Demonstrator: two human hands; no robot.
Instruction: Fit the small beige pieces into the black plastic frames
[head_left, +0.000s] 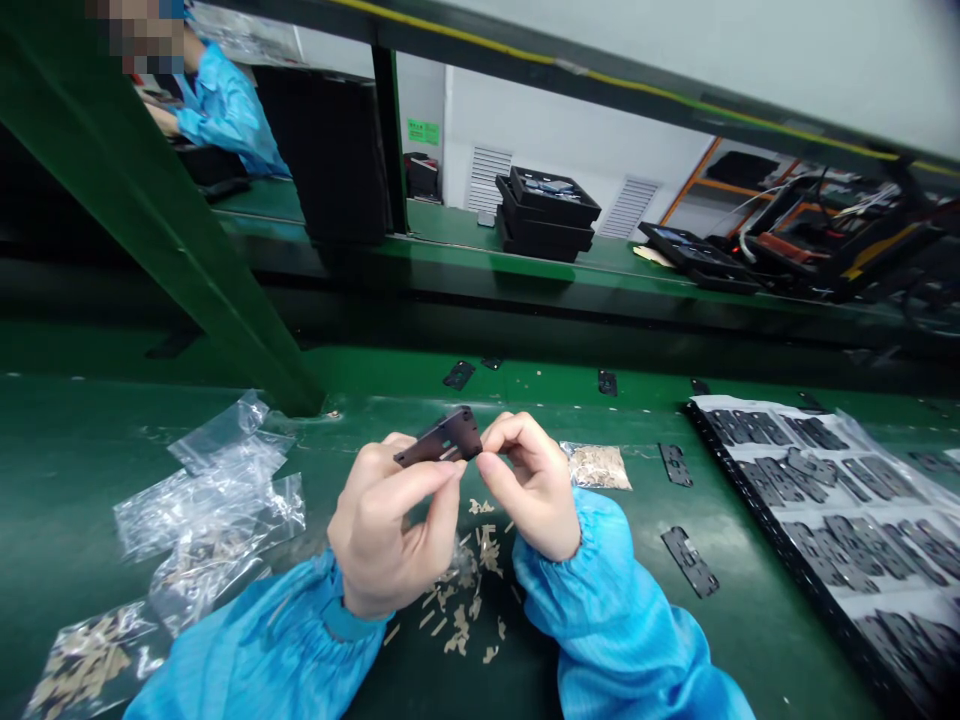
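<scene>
My left hand (401,520) grips a thin black plastic plate (450,437) with small cut-outs, tilted up above the green bench. Thumb and forefinger of my right hand (529,480) are pinched together at the plate's right edge; whatever lies between those fingertips is too small to make out. Below both hands, small tan pieces (461,625) are scattered on the bench. A clear bag of tan pieces (598,466) lies just beyond my right wrist. Two similar black plates, a nearer one (690,561) and a farther one (675,464), rest to the right.
At the right, a black tray (780,580) holds rows of black plates on white lining. Clear plastic bags (217,490) pile up at the left, near a green post (187,240). Black trays (547,212) are stacked on the rear bench. Another person's blue sleeve (232,115) shows at upper left.
</scene>
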